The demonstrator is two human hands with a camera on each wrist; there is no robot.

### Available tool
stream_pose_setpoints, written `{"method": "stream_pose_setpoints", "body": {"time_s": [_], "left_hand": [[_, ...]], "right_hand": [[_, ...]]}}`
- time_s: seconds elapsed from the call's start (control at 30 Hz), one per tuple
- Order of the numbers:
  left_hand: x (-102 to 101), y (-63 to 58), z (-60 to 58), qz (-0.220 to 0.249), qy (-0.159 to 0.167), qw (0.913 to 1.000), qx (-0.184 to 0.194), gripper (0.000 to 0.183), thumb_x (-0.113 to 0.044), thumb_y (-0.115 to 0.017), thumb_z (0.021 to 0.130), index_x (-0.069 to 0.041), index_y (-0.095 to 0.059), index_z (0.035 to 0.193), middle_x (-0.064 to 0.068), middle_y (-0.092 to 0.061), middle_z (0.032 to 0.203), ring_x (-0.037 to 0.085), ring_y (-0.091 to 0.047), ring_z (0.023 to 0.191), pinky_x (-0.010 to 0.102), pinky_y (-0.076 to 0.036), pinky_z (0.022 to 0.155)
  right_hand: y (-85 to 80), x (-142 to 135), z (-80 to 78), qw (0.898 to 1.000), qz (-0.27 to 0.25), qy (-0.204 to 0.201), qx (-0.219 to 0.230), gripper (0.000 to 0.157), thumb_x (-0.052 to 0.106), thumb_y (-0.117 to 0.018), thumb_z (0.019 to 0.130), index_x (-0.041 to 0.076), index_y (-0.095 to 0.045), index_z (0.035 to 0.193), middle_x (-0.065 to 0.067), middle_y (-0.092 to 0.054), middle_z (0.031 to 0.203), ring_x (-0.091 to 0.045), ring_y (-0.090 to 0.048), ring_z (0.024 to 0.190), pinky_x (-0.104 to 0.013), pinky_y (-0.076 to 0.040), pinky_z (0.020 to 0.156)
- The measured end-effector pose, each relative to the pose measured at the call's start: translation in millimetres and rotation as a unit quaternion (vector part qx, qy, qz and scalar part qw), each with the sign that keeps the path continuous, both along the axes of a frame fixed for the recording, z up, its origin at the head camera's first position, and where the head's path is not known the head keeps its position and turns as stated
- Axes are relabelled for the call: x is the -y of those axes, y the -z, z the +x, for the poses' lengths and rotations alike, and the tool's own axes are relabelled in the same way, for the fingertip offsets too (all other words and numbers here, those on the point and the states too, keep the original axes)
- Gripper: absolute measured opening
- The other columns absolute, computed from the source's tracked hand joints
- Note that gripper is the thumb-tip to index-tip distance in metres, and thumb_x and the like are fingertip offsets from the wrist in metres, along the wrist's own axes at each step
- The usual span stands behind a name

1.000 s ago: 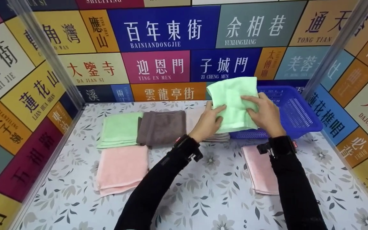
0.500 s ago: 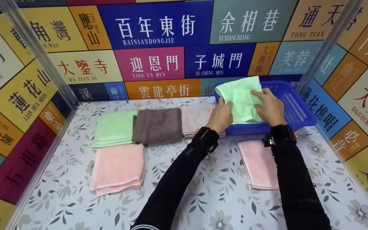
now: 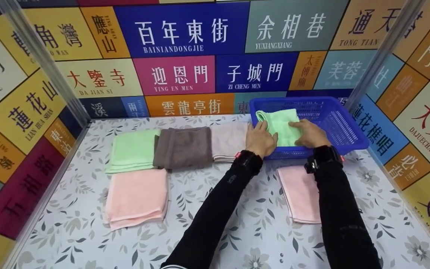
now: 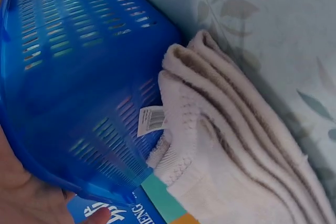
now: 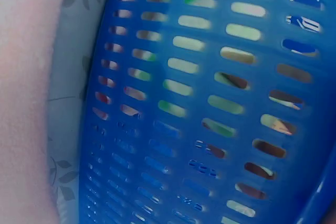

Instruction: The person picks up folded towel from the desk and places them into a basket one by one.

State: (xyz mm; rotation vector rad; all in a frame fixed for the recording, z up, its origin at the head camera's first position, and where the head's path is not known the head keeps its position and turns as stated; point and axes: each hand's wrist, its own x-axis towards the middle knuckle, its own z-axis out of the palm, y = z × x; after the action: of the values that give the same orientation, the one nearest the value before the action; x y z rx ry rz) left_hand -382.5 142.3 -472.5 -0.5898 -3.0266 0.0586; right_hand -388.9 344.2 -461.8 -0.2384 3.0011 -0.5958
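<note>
A folded light-green towel [image 3: 284, 125] sits within the left part of a blue plastic basket [image 3: 362, 141], below the level of its back rim. My left hand [image 3: 261, 140] holds the towel's left side, over the near rim. On the other side my right hand [image 3: 312, 133] pinches its right edge between thumb and fingers. In the left wrist view, the slotted basket wall [image 4: 63, 77] stands beside a stack of folded pale-pink towels [image 4: 241, 140] with a label. Green cloth shows through the basket slots in the right wrist view.
A green stack [image 3: 134, 147] and a grey-brown folded towel [image 3: 186, 147] lie left of the pale-pink stack. Nearer are a pink folded towel [image 3: 137, 194] at left and another pink towel [image 3: 299, 194] under the right forearm. Printed walls enclose the table.
Both hands have carried the green towel right and then down into the basket. The head view has shifted slightly; the towels on the table stay where they were.
</note>
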Motion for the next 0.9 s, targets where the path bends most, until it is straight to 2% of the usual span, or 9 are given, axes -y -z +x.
{"method": "stream_pose_setpoints", "body": {"time_s": [0.13,0.17,0.27,0.37,0.47,0.6,0.8,0.9], "left_hand": [[1.1,2.0,-0.1,0.013,0.000,0.9999,0.001,0.066,-0.049,-0.014,0.112,-0.021,-0.070,0.132,-0.007,-0.031,0.163,0.014,-0.032,0.149,0.044,-0.026,0.126],[1.3,2.6,-0.4,0.019,0.003,0.9998,-0.003,0.066,-0.051,-0.014,0.112,-0.020,-0.067,0.137,-0.008,-0.031,0.163,0.014,-0.032,0.150,0.044,-0.027,0.126],[2.2,4.1,-1.2,0.029,0.013,0.9993,-0.020,0.064,-0.052,-0.012,0.112,-0.022,-0.054,0.149,-0.010,-0.037,0.162,0.014,-0.036,0.150,0.044,-0.026,0.127],[4.1,4.4,-1.0,0.023,0.019,0.9991,-0.029,0.063,-0.054,-0.008,0.111,-0.027,-0.046,0.155,-0.009,-0.051,0.156,0.014,-0.039,0.149,0.045,-0.018,0.130],[5.4,4.2,-0.2,0.009,0.016,0.9996,-0.021,0.071,-0.056,-0.002,0.110,-0.030,-0.054,0.150,-0.009,-0.061,0.148,0.014,-0.039,0.149,0.045,-0.009,0.132],[4.6,2.8,-0.4,0.000,0.012,0.9998,-0.013,0.084,-0.059,0.004,0.107,-0.029,-0.069,0.137,-0.011,-0.065,0.143,0.013,-0.036,0.152,0.046,-0.004,0.131],[0.5,2.0,1.1,0.001,0.011,0.9999,-0.006,0.087,-0.059,0.003,0.107,-0.026,-0.074,0.129,-0.011,-0.065,0.142,0.010,-0.033,0.153,0.045,-0.006,0.131],[1.5,3.4,0.0,0.015,0.011,0.9998,-0.009,0.087,-0.060,0.002,0.107,-0.025,-0.076,0.127,-0.011,-0.064,0.144,0.010,-0.034,0.152,0.045,-0.010,0.131]], "right_hand": [[0.5,1.6,0.0,0.998,0.001,0.012,0.055,0.068,0.009,-0.070,0.092,0.004,-0.046,0.155,-0.032,-0.034,0.159,-0.055,-0.036,0.143,-0.071,-0.035,0.112],[0.5,2.0,-0.2,0.998,0.003,0.017,0.063,0.065,0.013,-0.069,0.093,0.004,-0.047,0.154,-0.031,-0.036,0.159,-0.055,-0.036,0.143,-0.071,-0.034,0.113],[0.0,3.3,-0.8,0.996,0.029,0.028,0.081,0.062,0.024,-0.067,0.096,0.001,-0.050,0.151,-0.031,-0.041,0.157,-0.054,-0.038,0.143,-0.072,-0.033,0.113],[-1.6,5.2,-0.6,0.992,0.058,0.032,0.106,0.061,0.033,-0.063,0.099,0.000,-0.052,0.149,-0.031,-0.046,0.154,-0.055,-0.040,0.141,-0.073,-0.033,0.112],[-4.2,6.8,0.9,0.987,0.078,0.028,0.141,0.063,0.036,-0.058,0.100,-0.003,-0.049,0.149,-0.032,-0.044,0.154,-0.055,-0.039,0.142,-0.074,-0.032,0.113],[-7.6,6.6,2.3,0.981,0.090,0.030,0.168,0.062,0.031,-0.051,0.101,-0.004,-0.046,0.151,-0.033,-0.040,0.156,-0.056,-0.034,0.145,-0.075,-0.027,0.116],[-7.1,2.3,1.9,0.979,0.109,0.035,0.168,0.057,0.021,-0.036,0.101,-0.001,-0.044,0.153,-0.031,-0.036,0.159,-0.056,-0.029,0.148,-0.076,-0.024,0.116],[-3.4,2.0,0.7,0.985,0.110,0.053,0.119,0.055,0.021,-0.039,0.099,0.001,-0.052,0.149,-0.031,-0.043,0.155,-0.057,-0.037,0.143,-0.076,-0.031,0.112]]}}
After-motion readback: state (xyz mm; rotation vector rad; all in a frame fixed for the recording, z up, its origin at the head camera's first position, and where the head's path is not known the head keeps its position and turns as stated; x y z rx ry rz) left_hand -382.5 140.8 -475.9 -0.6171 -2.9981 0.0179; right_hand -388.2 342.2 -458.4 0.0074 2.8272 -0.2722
